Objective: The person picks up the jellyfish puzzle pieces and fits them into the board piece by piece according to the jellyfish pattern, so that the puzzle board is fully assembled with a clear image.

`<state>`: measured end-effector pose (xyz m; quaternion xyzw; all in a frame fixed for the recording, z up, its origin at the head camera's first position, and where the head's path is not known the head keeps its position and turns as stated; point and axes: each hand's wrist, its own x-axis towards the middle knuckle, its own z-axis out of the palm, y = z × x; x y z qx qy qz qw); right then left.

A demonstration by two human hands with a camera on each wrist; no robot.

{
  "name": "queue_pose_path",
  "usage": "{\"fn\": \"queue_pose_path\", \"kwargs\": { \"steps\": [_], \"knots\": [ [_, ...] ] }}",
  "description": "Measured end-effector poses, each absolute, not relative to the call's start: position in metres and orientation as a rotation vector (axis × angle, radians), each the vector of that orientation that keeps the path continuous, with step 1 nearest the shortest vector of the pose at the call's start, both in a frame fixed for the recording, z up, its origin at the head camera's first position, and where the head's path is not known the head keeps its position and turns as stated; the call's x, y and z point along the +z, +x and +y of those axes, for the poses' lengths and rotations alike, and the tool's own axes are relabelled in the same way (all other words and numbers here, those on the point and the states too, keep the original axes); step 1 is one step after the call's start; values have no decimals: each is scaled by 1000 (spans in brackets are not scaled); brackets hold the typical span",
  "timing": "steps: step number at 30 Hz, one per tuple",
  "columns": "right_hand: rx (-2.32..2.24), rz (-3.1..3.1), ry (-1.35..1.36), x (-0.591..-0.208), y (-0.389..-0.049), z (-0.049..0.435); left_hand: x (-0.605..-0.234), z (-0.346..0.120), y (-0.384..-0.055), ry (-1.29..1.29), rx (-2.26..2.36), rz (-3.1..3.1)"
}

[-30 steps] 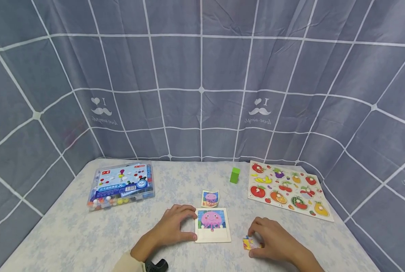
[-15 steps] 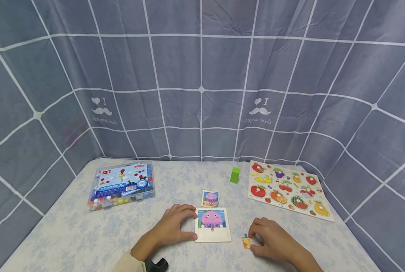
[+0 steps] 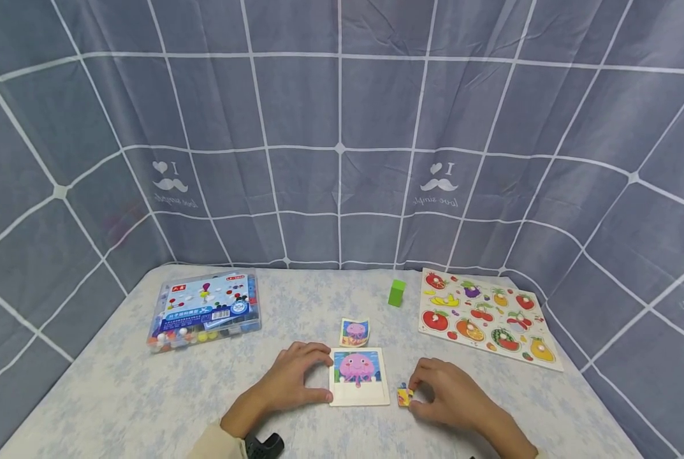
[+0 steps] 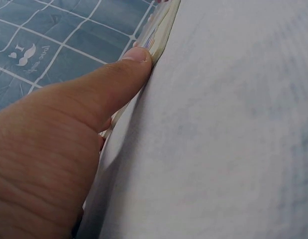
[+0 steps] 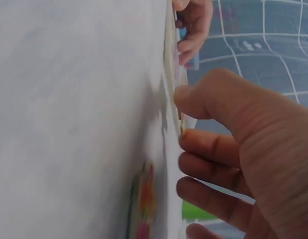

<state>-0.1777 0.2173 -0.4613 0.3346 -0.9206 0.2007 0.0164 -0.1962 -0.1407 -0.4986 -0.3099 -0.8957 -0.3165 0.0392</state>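
A small white-framed jigsaw puzzle board (image 3: 360,397) lies at the table's front middle. Its upper part carries a pink jellyfish picture; the lower part is bare white. My left hand (image 3: 292,379) holds the board's left edge, fingers by the upper corner and thumb (image 4: 136,56) against the lower one. Right of the board, my right hand (image 3: 455,396) pinches a yellow and blue puzzle piece (image 3: 403,396) between thumb and finger, apart from the board. Another colourful piece (image 5: 145,199) shows on the table in the right wrist view; the hand hides it from the head view.
Behind the board lies a small jellyfish picture card (image 3: 354,332). A green block (image 3: 396,292) stands farther back. A fruit board (image 3: 487,317) lies at the right, a clear box of colourful parts (image 3: 206,310) at the left. A grey-blue curtain (image 3: 296,185) encloses the table.
My right hand has moved left with the puzzle piece, closer to the board, leaving another piece behind. The left hand has stayed at the board's left edge.
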Motion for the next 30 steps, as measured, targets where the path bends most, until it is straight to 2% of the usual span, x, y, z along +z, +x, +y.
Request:
{"fn": "queue_pose_path", "kwargs": {
  "steps": [18, 30],
  "knots": [
    [604, -2763, 1230, -456, -198, 140, -497, -137, -199, -949, -938, -2753],
    [529, -2815, 1262, -459, -197, 123, -498, -140, -198, -944, -936, -2743]
  ]
}}
